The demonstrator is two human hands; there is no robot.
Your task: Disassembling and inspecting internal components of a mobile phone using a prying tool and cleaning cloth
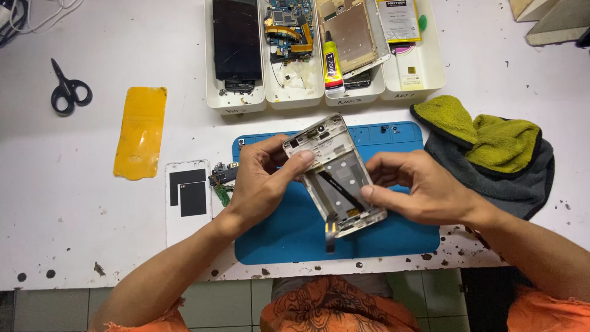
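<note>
I hold an opened white phone frame [335, 175] above a blue work mat [295, 233], tilted with its top end away from me. My left hand [261, 178] grips its left edge, thumb pressed across the upper middle. My right hand [418, 187] holds the right edge, fingertips on the inner side near a dark flex strip. A short ribbon hangs from the frame's lower end.
A white back cover [187, 197] and small circuit boards [221, 181] lie left of the mat. Further left lie a yellow pouch [141, 132] and black scissors [69, 91]. White trays [239, 101] with phone parts and a glue tube [332, 61] stand behind. A green-grey cloth [491, 147] is right.
</note>
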